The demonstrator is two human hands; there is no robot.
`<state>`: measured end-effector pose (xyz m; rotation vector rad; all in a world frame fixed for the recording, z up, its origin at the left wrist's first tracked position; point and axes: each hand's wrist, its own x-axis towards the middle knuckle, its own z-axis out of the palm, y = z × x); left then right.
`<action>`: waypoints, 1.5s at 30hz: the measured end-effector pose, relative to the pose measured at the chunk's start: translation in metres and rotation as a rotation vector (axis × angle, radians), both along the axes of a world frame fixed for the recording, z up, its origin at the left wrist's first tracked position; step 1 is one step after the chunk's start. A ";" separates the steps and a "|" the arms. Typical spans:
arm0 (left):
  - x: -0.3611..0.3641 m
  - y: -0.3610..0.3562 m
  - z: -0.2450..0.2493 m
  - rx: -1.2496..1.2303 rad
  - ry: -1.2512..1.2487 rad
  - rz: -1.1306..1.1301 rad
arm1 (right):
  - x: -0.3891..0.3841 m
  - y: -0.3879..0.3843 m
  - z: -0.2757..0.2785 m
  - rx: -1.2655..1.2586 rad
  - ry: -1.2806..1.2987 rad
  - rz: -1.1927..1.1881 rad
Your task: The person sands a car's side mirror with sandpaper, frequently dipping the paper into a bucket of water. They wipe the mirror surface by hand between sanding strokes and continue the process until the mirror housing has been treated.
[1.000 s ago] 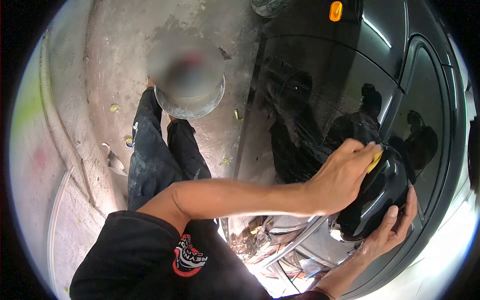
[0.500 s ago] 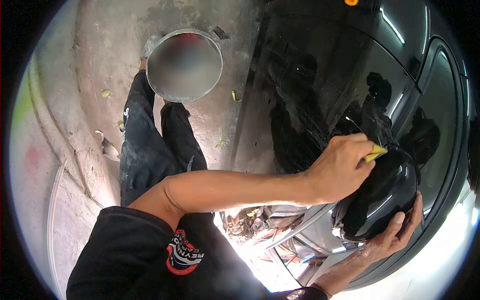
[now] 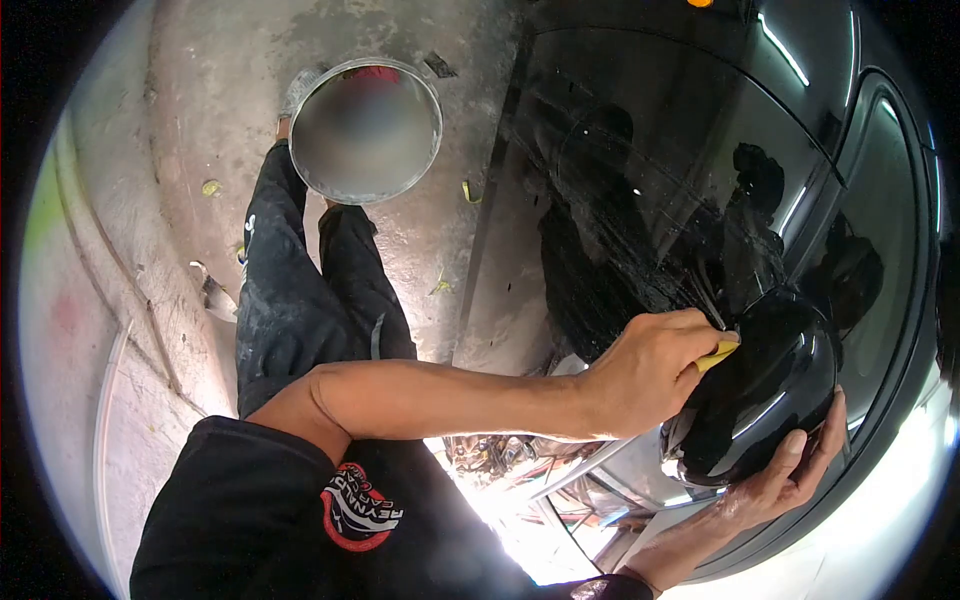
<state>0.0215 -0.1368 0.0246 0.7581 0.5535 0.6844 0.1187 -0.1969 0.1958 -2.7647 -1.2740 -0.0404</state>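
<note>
Concrete floor (image 3: 190,120) fills 9 to 12 o'clock, stained, with a few yellow scraps (image 3: 212,187) on it. Black car body (image 3: 650,130) takes 12 to 5 o'clock, glossy, smeared with streaks towards the middle, with the person's reflection in it.

- Mirror (image 3: 770,390) (side mirror housing, black) sits at about 4 o'clock, attached to the car.
- Left hand (image 3: 645,375): arm reaches in from 8 o'clock and the fingers are clenched around a yellow pad (image 3: 716,356). Only the pad's tip shows past the fingers, pressed on the mirror's upper-left edge.
- Right hand (image 3: 790,470): comes up from 5 o'clock, palm up. It cups the mirror's underside with the fingers spread along the lower-right rim. It bears on the mirror rather than closing around it.
- Hands are near each other, on opposite sides of the mirror and not touching.

Round metal tub (image 3: 300,170) is at 11 o'clock on the floor, just beyond the person's feet (contents blurred, can't tell). Dusty dark trousers (image 3: 290,300) run from it down to a black shirt (image 3: 240,500) at 7 o'clock, which has a red and white logo (image 3: 360,505). Bright glare at 6 o'clock under the forearm, with clutter there too washed out to identify.
</note>
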 end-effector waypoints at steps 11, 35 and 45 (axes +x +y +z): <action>0.022 0.030 0.001 0.111 -0.043 0.051 | -0.005 0.001 -0.002 0.003 -0.009 -0.025; 0.048 0.082 -0.003 0.383 -0.089 -0.311 | -0.004 -0.003 0.008 -0.079 -0.028 -0.054; 0.023 0.068 0.011 0.408 -0.078 -0.262 | -0.001 -0.003 0.004 -0.051 -0.019 -0.050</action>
